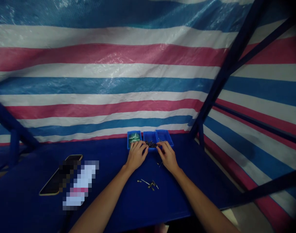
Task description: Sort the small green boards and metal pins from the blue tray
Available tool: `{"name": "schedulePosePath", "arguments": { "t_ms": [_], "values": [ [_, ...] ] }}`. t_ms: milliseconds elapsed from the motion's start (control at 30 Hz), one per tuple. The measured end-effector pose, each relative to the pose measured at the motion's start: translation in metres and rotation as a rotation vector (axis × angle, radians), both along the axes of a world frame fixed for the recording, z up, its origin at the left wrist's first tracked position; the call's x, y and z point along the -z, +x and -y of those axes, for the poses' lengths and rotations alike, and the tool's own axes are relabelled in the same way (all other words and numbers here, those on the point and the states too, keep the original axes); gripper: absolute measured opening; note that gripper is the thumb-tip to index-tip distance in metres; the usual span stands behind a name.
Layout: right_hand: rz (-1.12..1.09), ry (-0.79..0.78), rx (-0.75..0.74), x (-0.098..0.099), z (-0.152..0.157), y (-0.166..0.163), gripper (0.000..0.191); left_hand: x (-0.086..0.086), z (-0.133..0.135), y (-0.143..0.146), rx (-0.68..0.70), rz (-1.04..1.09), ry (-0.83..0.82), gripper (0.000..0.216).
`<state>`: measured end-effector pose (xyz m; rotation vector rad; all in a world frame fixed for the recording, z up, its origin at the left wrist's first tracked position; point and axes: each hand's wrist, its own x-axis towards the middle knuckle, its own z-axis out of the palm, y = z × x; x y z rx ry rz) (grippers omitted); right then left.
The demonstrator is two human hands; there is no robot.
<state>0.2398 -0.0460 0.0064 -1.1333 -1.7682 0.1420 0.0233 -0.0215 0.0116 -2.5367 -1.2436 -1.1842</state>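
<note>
Hardware bits [151,144], small and dark, sit heaped at the near end of the middle blue bin [149,136], with the person's left hand [137,153] and right hand [168,156] at either side. Fingers curl inward on both, but can't tell if they're pinching anything. Bits look like metal — probably light, stiff, kinda slippery, tough to break — so a fingertip pinch round the body seems best. Some loose metal pieces [151,185] lie on the blue tabletop [128,208], and striped tarp [106,69] walls the place in.

A head-worn camera looks forward, down over the table [168,199].
</note>
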Motion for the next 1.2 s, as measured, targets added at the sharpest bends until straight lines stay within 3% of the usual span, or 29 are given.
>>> {"name": "schedulePosePath", "arguments": {
  "t_ms": [567, 733, 967, 1200],
  "values": [
    [0.045, -0.049, -0.042, 0.002, 0.000, 0.001, 0.021, -0.002, 0.001, 0.000, -0.004, -0.007, -0.012, 0.021],
    [0.175, -0.033, -0.092, -0.005, 0.007, -0.001, 0.015, -0.001, 0.001, -0.001, 0.006, -0.001, -0.010, 0.021],
    [0.465, -0.036, -0.306, -0.013, 0.019, -0.015, 0.033, -0.001, 0.001, -0.001, 0.009, -0.003, -0.020, 0.021],
    [0.502, -0.194, -0.402, -0.014, 0.025, -0.024, 0.051, -0.001, 0.001, -0.001, 0.005, 0.003, -0.025, 0.021]
  ]
}}
